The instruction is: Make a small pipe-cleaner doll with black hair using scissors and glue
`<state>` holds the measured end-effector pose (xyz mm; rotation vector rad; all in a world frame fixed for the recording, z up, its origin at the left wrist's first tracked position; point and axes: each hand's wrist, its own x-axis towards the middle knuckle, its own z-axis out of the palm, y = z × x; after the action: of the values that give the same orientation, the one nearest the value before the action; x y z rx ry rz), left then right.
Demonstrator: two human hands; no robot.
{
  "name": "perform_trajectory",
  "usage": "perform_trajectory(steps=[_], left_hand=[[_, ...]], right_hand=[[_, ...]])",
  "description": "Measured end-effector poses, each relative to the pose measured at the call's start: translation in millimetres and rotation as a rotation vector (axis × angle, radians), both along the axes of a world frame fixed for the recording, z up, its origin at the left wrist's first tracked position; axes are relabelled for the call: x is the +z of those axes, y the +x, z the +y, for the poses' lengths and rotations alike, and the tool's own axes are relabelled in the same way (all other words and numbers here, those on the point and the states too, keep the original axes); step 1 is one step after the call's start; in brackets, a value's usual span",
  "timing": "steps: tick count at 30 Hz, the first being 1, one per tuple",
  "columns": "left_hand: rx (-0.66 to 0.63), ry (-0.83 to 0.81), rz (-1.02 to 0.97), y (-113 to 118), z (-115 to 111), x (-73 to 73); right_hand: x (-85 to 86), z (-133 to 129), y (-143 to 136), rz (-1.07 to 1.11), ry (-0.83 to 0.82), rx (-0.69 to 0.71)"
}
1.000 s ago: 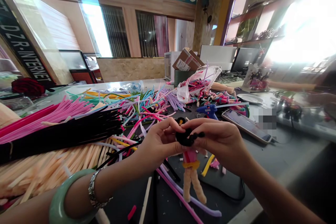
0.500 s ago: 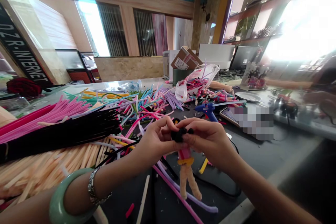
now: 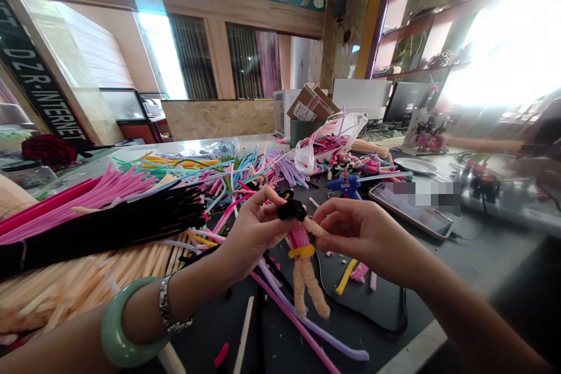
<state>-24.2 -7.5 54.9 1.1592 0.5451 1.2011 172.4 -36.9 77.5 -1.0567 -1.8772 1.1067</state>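
A small pipe-cleaner doll (image 3: 300,239) hangs upright between my hands, with black hair, a pink body, a yellow band at the waist and two peach legs. My left hand (image 3: 258,219) pinches it at the left side of its black head. On the other side, my right hand (image 3: 355,228) holds the doll's peach arm between thumb and fingers. A green bangle (image 3: 127,321) and a silver bracelet circle my left wrist. Below the doll, purple and pink pipe cleaners (image 3: 333,343) lie on the dark table.
Black (image 3: 109,225), pink and peach pipe-cleaner bundles lie at the left. Behind my hands are a mixed colourful pile, a plastic bag (image 3: 305,155) and a blue glue gun (image 3: 346,186). A phone (image 3: 412,210) with a cable lies at the right.
My right hand has moved off the doll's head to its arm, which now sticks out to the right. The doll has shifted slightly left and up with my left hand.
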Motion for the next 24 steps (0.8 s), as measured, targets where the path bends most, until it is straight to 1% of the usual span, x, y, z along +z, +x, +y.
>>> perform_trajectory(steps=[4,8,11,14,19,24], left_hand=[[-0.004,0.018,0.052,-1.2,2.5,-3.0],[-0.048,0.084,0.070,-1.6,4.6,-5.0],[-0.074,0.128,0.065,-1.7,5.2,-3.9],[-0.100,0.149,0.092,-2.2,3.9,-1.4],[-0.147,0.150,0.144,-2.2,0.6,-0.6],[-0.172,0.181,0.162,-0.7,-2.5,-1.9]], right_hand=[[1.7,-0.4,3.6,0.036,0.077,-0.041],[4.7,-1.1,6.7,0.062,0.181,-0.126],[5.3,-4.0,4.0,0.128,0.219,-0.165],[4.6,-7.6,-1.4,0.213,0.236,-0.184],[1.3,-9.4,-11.4,0.356,0.237,-0.161],[-5.2,-7.1,-18.8,0.437,0.217,-0.209]])
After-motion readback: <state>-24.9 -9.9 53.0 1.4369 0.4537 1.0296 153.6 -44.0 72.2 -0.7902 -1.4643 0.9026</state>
